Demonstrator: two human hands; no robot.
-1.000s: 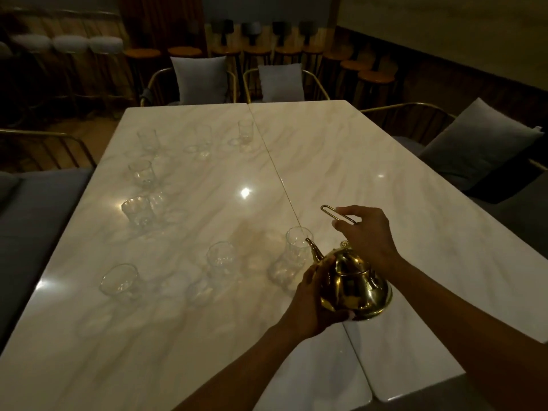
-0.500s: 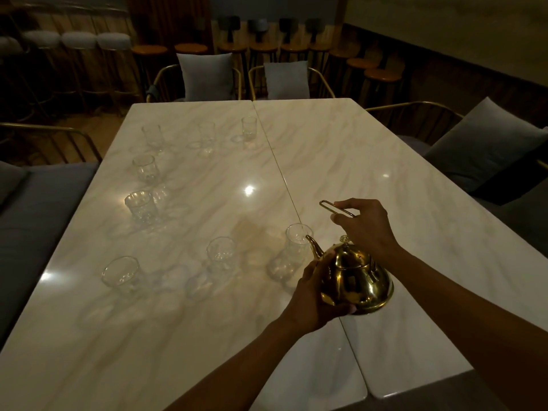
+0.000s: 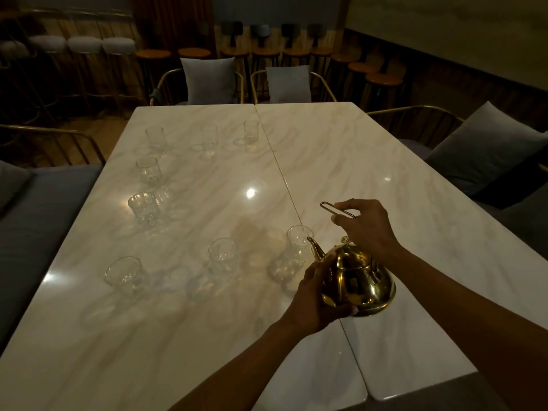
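The gold teapot [image 3: 355,280] is over the seam of the 2 marble table tops [image 3: 385,161], near the front edge; I cannot tell whether its base touches the marble. Its spout [image 3: 315,247] points away and left, tip at the rim of the nearest glass [image 3: 298,247]; the long axis follows that diagonal. The left hand [image 3: 314,301] cups the belly, fingers curled under; the right hand [image 3: 367,229] pinches the wire handle [image 3: 335,208] above the lid; 7 more glasses [image 3: 222,253] stand on the left top.

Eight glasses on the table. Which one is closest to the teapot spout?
The glass at the right end of the near row: the spout of the gold teapot is right by its rim. All others stand farther left.
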